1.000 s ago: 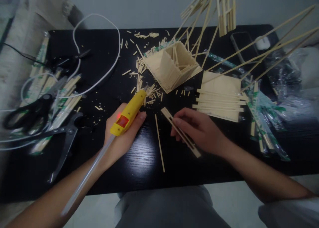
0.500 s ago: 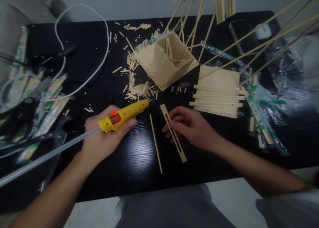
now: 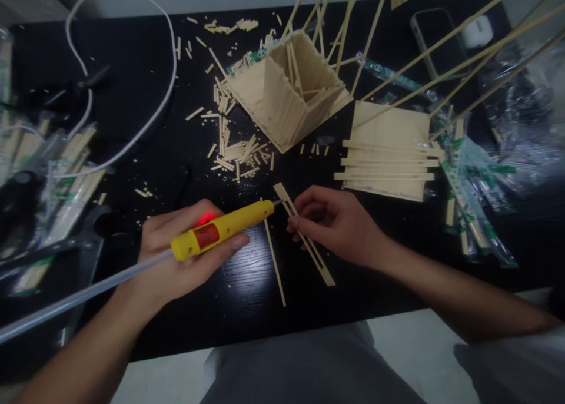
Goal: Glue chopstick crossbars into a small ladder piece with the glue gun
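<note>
At lower left the yellow glue gun is gripped in the closed left hand, its nozzle set at the upper end of the joined sticks, pinched at lower centre by the right hand; gluing is judged underway, and a steady hold is needed.

Home craft desk, black table strewn with bamboo offcuts, glue gun

Left hand gripping yellow glue gun (red light glowing), nozzle touching stick frame pinched by right hand
</note>
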Available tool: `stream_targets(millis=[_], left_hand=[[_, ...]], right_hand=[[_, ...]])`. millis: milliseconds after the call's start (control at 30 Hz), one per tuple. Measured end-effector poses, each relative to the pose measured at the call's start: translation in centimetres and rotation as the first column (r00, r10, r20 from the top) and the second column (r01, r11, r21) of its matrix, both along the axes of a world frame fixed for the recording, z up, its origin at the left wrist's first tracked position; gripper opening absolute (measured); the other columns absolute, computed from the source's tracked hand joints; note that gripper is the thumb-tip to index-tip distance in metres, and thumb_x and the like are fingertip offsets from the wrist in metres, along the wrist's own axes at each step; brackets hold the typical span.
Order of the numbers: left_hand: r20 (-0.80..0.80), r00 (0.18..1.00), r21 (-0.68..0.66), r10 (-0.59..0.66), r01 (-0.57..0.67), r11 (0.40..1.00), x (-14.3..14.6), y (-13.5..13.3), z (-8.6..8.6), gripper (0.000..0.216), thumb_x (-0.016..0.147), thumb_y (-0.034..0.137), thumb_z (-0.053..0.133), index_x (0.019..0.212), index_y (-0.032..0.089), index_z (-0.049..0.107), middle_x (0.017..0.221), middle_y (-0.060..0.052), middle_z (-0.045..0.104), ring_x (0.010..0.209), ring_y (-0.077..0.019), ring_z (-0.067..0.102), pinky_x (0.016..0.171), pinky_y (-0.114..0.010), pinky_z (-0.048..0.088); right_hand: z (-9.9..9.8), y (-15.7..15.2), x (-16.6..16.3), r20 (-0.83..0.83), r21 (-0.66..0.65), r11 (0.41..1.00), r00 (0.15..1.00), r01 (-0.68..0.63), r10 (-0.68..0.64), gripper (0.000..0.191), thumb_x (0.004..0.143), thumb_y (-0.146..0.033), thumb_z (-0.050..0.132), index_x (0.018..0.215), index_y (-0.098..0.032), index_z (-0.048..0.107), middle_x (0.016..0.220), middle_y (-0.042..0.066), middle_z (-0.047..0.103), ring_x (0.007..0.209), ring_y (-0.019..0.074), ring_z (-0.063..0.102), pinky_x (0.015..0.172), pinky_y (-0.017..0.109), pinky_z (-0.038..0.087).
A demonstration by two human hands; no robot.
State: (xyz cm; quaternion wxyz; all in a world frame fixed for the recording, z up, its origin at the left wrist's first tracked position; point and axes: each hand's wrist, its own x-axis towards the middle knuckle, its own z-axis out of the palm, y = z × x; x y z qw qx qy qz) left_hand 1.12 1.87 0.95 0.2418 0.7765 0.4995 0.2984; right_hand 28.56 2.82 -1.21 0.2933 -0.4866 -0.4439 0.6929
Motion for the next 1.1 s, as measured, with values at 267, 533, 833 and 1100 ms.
stream_targets(millis=[267, 533, 833, 1100], left_hand=[[-0.024, 0.999, 0.047, -0.03, 0.031, 0.998, 0.16, 0.15, 0.01, 0.034, 0.1, 0.051, 0.075, 0.082, 0.026, 0.063, 0.059, 0.007, 0.06, 0.043, -0.0091, 0.055, 0.042, -0.025, 0.044], [-0.026, 0.999, 0.034, -0.023, 0.024, 0.999, 0.14, -0.05, 0.01, 0.033, 0.101, 0.051, 0.075, 0.083, 0.027, 0.062, 0.06, 0.007, 0.059, 0.044, -0.0092, 0.053, 0.043, -0.027, 0.045], [-0.044, 0.999, 0.036, -0.025, 0.027, 0.999, 0.35, 0.03, 0.15, 0.035, 0.102, 0.051, 0.073, 0.081, 0.026, 0.061, 0.059, 0.007, 0.058, 0.044, -0.009, 0.053, 0.043, -0.027, 0.045], [-0.033, 0.999, 0.044, -0.024, 0.025, 0.999, 0.29, 0.03, 0.17, 0.037, 0.101, 0.05, 0.075, 0.078, 0.025, 0.06, 0.058, 0.007, 0.058, 0.042, -0.0082, 0.051, 0.041, -0.025, 0.042]], right_hand=[[-0.22, -0.1, 0.1, 0.084, 0.123, 0.992, 0.996, -0.022, 0.012, 0.029, 0.085, -0.035, 0.095, 0.089, -0.021, 0.069, 0.075, 0.0, 0.077, 0.06, 0.0148, 0.073, 0.054, 0.022, 0.064], [-0.18, -0.18, 0.09, 0.114, 0.169, 0.985, 0.993, -0.026, 0.006, 0.029, 0.085, -0.035, 0.094, 0.089, -0.021, 0.069, 0.073, -0.002, 0.074, 0.06, 0.0142, 0.072, 0.051, 0.022, 0.064], [-0.41, -0.34, 0.03, 0.12, 0.182, 0.983, 0.993, -0.021, -0.001, 0.029, 0.086, -0.037, 0.093, 0.09, -0.021, 0.069, 0.072, -0.002, 0.074, 0.058, 0.0143, 0.072, 0.05, 0.022, 0.064], [-0.24, -0.27, -0.01, 0.122, 0.19, 0.982, 0.993, -0.016, -0.007, 0.028, 0.087, -0.035, 0.094, 0.089, -0.021, 0.069, 0.071, -0.002, 0.074, 0.057, 0.0134, 0.07, 0.05, 0.022, 0.063]])
